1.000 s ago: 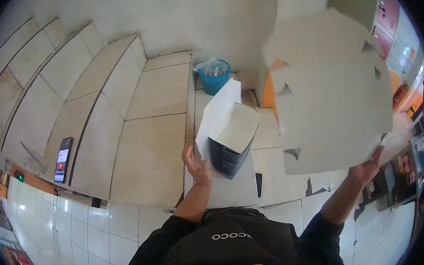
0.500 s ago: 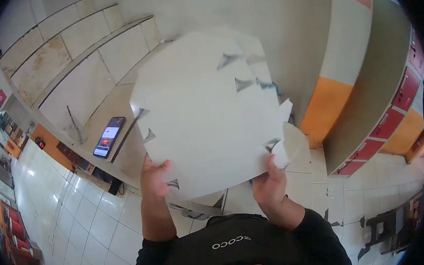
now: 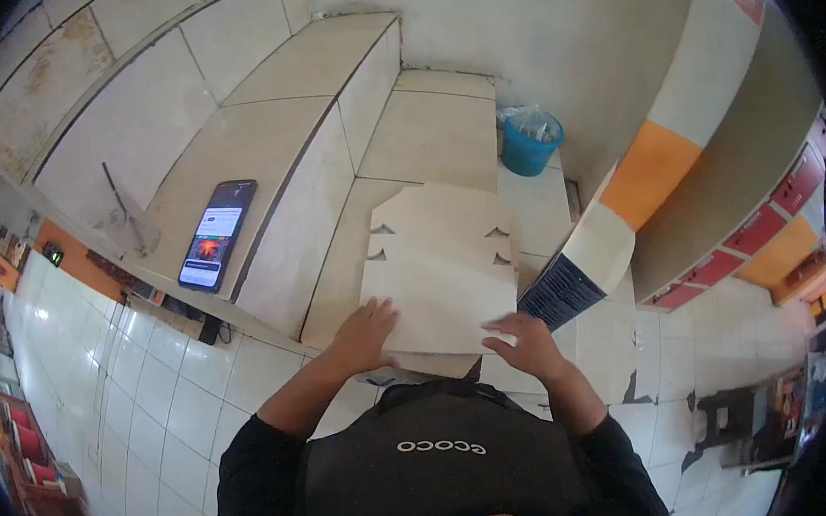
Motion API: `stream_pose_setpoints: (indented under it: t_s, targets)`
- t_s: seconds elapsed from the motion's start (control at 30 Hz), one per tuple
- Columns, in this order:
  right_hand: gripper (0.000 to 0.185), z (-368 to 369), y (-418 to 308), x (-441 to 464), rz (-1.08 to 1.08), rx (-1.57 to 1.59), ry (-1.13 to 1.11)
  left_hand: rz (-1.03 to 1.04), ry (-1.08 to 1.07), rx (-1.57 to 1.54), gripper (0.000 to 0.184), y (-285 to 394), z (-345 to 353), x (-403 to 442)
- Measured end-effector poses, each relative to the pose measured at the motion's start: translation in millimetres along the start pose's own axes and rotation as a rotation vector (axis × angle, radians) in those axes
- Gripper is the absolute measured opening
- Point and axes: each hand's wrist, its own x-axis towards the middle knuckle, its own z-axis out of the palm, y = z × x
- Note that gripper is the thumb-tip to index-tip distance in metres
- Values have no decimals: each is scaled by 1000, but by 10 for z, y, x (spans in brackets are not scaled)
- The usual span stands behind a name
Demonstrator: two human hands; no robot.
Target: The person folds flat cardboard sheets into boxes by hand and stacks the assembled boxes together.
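A pale cardboard sheet (image 3: 441, 265) with cut corners and small notches along both sides lies on the tiled step in front of me. My left hand (image 3: 368, 335) rests at its lower left edge, fingers apart. At the lower right corner, my right hand (image 3: 524, 340) has its thumb and fingers spread, touching or just above the sheet. Right of the sheet stands a stack of dark-sided pieces (image 3: 561, 292) with a pale top, leaning at an angle.
A lit phone (image 3: 218, 236) lies on the higher tiled ledge (image 3: 271, 124) at the left. A blue bucket (image 3: 529, 144) with a plastic bag stands near the wall. Red lockers (image 3: 753, 239) are on the right, beside an orange and white panel (image 3: 663, 172).
The sheet came from the right, was held up in both hands, and now lies flat on the step. Both hands have loosened from it, and the stack is uncovered again.
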Motion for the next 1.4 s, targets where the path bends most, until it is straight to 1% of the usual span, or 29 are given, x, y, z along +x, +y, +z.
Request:
stream_pose_setpoints:
  t_s: [0.03,0.1,0.13,0.23,0.33,0.4,0.43,0.5,0.53,0.6,0.7,0.77,0.8,0.87,0.97,1.0,1.1,1.2,1.3,1.4]
  targets:
    - [46,45,-5,81,-277,-193,56,38,2,14,86,-62,74,49]
    - [54,232,19,205,-196,-442,-135,115,3,41,79,-167,151,135]
    - [58,306,4,260,-155,-562,-235,111,-32,54,74,-181,152,164]
    - [61,341,-204,421,18,-668,-450,113,-143,46,58,-170,-45,226]
    - [55,320,-115,462,-86,-617,-413,175,-281,-3,43,-272,-245,353]
    - [48,268,-24,508,-130,-539,-431,213,-357,0,36,-291,-332,441]
    - [45,244,9,551,-153,-499,-438,230,-308,-63,32,-326,-325,472]
    - [39,52,-85,703,-151,-410,-549,257,-209,-191,28,-408,-298,513]
    - [36,-31,-120,778,-150,-364,-604,233,-250,-310,29,-450,-294,540]
    - [33,-85,-93,899,-66,-259,-658,181,-326,-547,32,-529,-332,627]
    - [31,-216,-114,1112,97,-180,-780,14,-506,-594,32,-568,-544,756]
    - [30,-276,-82,1240,184,-138,-868,-2,-525,-668,35,-617,-512,824]
    - [32,-278,-20,1271,235,-62,-888,-12,-533,-705,36,-637,-495,840]
    - [36,-282,142,1302,335,90,-927,4,-504,-656,38,-634,-467,845]
    - [39,-287,186,1233,367,187,-936,51,-501,-667,41,-613,-452,767]
    - [38,-290,174,1224,368,171,-940,72,-510,-685,42,-595,-469,732]
    - [37,-303,96,1194,371,126,-956,-54,-532,-737,43,-491,-569,649]
    - [36,-308,65,1208,359,96,-957,31,-455,-734,45,-552,-399,654]
    - [36,-311,120,1194,349,133,-944,36,-445,-778,45,-562,-337,655]
    - [36,-289,185,1154,375,174,-921,-47,-454,-792,44,-525,-430,616]
